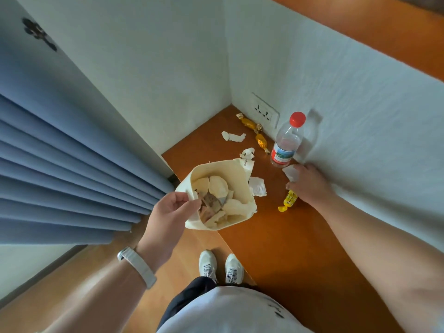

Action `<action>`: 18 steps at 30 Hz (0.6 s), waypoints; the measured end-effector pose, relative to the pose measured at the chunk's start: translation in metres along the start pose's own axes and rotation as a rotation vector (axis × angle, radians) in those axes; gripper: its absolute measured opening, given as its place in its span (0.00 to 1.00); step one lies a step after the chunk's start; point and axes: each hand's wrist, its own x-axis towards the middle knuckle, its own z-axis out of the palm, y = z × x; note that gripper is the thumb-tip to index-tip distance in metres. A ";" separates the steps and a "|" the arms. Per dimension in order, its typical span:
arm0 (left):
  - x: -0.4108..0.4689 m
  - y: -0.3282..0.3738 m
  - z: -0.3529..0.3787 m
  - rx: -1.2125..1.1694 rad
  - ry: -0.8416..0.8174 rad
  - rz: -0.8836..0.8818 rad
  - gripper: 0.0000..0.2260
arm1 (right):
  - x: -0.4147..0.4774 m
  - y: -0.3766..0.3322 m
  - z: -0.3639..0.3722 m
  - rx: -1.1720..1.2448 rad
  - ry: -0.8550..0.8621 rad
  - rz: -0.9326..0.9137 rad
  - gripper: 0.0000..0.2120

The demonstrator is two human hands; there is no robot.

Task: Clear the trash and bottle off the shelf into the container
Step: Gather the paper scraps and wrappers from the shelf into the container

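- Left hand (pixel 168 212) is pinching the near-left rim of the cream container (pixel 217 195), thumb inside and fingers outside, holding it tilted over the shelf's left edge.
- Right hand (pixel 310 183) is resting palm-down on the wooden shelf (pixel 288 236) close to the right wall, fingers curled over a crumpled white tissue (pixel 290 173) and gripping it; a yellow candy wrapper (pixel 288 200) is lying just at its near-left side.
- That container is already holding crumpled paper and brown scraps.
- Standing upright beside the right wall, just beyond the right hand, a clear plastic bottle (pixel 287 140) with a red cap and red label is waiting on the shelf.
- Just right of the container, a white paper scrap (pixel 257 186) is lying flat.
- Farther back, two more white paper bits (pixel 233 136) (pixel 247 153) are sitting on the wood.
- Nearest the far corner, by the wall socket (pixel 265 110), two orange candy wrappers (pixel 248 122) (pixel 261 140) are lying apart from each other.
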 end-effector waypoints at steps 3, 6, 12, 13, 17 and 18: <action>-0.003 -0.002 0.000 -0.014 0.024 -0.010 0.13 | 0.008 -0.001 0.001 0.034 -0.019 -0.011 0.24; -0.003 -0.007 0.002 -0.023 0.041 -0.022 0.06 | 0.009 -0.004 0.004 0.027 0.013 -0.026 0.15; -0.004 -0.006 0.012 -0.024 0.017 -0.037 0.14 | -0.008 -0.005 0.003 0.067 0.103 -0.094 0.03; -0.003 -0.007 0.014 -0.020 0.011 -0.036 0.12 | -0.013 -0.005 0.001 0.099 0.123 -0.111 0.04; 0.000 -0.005 0.023 0.010 -0.007 -0.024 0.09 | -0.030 -0.004 -0.011 0.141 0.188 -0.123 0.07; 0.000 -0.003 0.025 0.017 -0.016 -0.016 0.10 | -0.033 -0.005 -0.015 0.145 0.204 -0.108 0.07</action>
